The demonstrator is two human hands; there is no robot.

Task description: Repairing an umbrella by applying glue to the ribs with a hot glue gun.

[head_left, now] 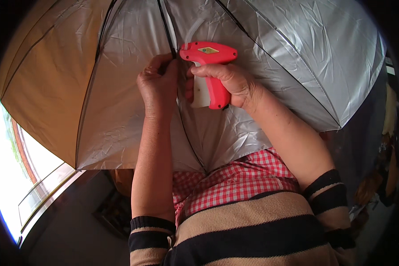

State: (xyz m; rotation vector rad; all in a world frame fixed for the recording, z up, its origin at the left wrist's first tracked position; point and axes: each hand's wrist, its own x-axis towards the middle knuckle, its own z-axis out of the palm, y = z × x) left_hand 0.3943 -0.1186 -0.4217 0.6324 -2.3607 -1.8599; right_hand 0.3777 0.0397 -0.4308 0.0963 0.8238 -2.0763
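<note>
An open umbrella (124, 133), its silvery inner side toward me, spreads across the upper view. My right hand (235, 82) is wrapped round the handle of a red tagging gun (219, 91) with a white trigger. The gun's front end points left, close beside a dark umbrella rib (167, 31). My left hand (157, 82) is closed on that rib and the fabric along it, fingers pinched together just left of the gun. A pale translucent strip (193, 31) rises from the gun's top. The gun's needle and my left fingertips cannot be made out clearly.
Other dark ribs (292, 68) run outward to the umbrella's edge. The lower edge of the cloth rests near a red-and-white checked apron (239, 186). A bright window (26, 155) is at the left, and dim, unclear items (377, 181) hang at the far right.
</note>
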